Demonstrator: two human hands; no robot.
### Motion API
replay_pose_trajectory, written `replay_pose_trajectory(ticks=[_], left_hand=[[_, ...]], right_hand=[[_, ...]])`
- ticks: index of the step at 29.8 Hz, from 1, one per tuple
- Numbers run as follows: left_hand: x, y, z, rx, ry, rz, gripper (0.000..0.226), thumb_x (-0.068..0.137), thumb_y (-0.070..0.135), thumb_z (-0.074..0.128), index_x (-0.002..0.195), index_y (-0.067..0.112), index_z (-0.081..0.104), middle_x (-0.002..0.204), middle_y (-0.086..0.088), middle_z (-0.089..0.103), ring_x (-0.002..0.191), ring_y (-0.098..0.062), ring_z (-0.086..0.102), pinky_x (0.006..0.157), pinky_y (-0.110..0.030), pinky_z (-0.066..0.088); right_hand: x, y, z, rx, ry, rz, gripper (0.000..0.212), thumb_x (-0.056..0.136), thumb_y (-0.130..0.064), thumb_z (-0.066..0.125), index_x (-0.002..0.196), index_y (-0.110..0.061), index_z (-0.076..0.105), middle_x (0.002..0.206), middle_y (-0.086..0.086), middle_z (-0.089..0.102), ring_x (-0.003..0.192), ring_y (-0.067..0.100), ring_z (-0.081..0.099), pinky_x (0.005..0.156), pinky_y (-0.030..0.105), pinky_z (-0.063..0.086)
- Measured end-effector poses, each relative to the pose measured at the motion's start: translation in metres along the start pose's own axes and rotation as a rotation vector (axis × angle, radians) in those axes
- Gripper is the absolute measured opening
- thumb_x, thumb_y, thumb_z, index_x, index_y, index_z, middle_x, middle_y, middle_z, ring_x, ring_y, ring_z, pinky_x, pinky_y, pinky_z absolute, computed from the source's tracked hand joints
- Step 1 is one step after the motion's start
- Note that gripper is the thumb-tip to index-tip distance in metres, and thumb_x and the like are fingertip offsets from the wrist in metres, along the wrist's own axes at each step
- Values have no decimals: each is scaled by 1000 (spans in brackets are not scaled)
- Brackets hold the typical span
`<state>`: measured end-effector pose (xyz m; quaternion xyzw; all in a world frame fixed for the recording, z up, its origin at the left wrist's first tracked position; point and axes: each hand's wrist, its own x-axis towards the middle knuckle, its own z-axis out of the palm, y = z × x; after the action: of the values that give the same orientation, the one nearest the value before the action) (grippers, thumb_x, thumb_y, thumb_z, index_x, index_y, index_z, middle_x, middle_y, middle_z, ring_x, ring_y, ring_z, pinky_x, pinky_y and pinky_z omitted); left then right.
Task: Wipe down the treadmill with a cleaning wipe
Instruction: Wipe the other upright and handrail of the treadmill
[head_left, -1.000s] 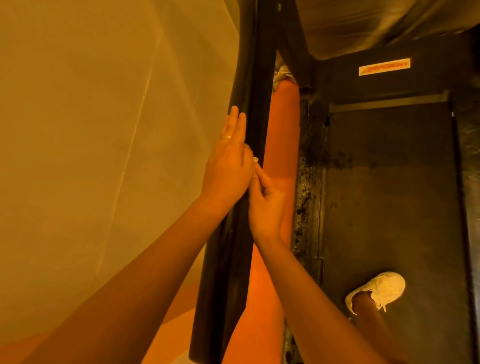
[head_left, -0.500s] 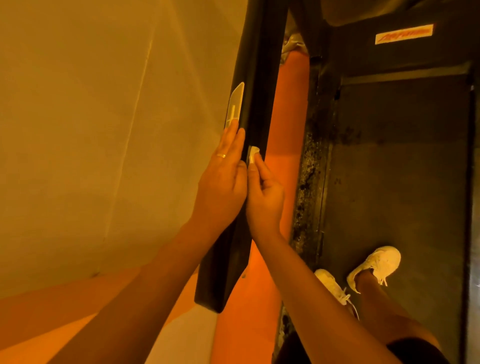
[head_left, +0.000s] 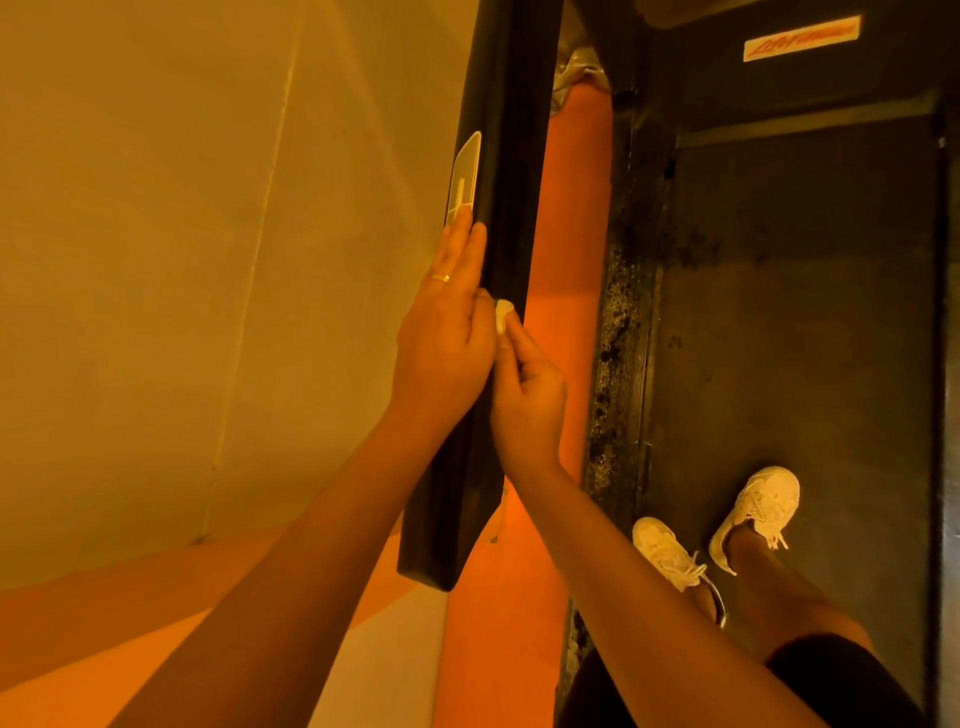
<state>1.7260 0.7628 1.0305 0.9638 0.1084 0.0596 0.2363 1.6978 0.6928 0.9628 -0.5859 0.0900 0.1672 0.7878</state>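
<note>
The treadmill's black handrail (head_left: 506, 156) runs from the top of the view down to its end near the middle. My left hand (head_left: 447, 332) lies flat against the rail's left face, fingers straight, just below a pale label (head_left: 464, 176). On the rail's right side, my right hand (head_left: 527, 400) pinches a small white cleaning wipe (head_left: 502, 316) against the rail. Most of the wipe is hidden between my two hands. The dark treadmill belt (head_left: 800, 322) lies below to the right.
A pale wall (head_left: 208, 260) stands close on the left. Orange floor (head_left: 566, 260) shows between rail and deck. The grimy side rail of the deck (head_left: 621, 332) runs alongside the belt. My feet in white shoes (head_left: 753, 506) stand on the belt.
Both hands have slid back along the handrail toward its near end, wipe included. The pale label has come out from under my left fingers, and my second foot is in sight.
</note>
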Motion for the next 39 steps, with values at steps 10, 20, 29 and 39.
replay_pose_trajectory(ticks=[10, 20, 29, 39], left_hand=[[0, -1, 2, 41, 24, 0, 55, 100, 12, 35, 156, 11, 31, 166, -2, 20, 151, -16, 24, 113, -25, 38], [-10, -3, 0, 92, -17, 28, 56, 101, 7, 36, 156, 5, 25, 167, -10, 16, 154, -22, 16, 120, -29, 30], [-56, 0, 1, 213, -51, 56, 59, 100, 5, 37, 157, 1, 21, 166, -17, 12, 155, -29, 10, 119, -13, 12], [-55, 0, 0, 181, -11, 63, 57, 100, 3, 38, 156, 0, 26, 165, -17, 17, 154, -28, 17, 106, -5, 27]], right_hand=[[-15, 11, -6, -83, -45, -41, 41, 107, -16, 47, 148, -14, 47, 148, 4, 53, 139, 17, 48, 110, 26, 43], [-10, 22, -11, -58, -120, -47, 42, 107, -8, 44, 149, -11, 44, 153, 6, 47, 146, 18, 38, 116, 19, 33], [-75, 33, -31, -131, -246, -14, 47, 106, -1, 41, 151, -12, 37, 156, 4, 37, 148, 23, 33, 117, 28, 32], [-132, 41, -30, -55, -198, 12, 51, 103, 3, 40, 147, -19, 30, 154, -1, 31, 147, 17, 29, 116, 15, 30]])
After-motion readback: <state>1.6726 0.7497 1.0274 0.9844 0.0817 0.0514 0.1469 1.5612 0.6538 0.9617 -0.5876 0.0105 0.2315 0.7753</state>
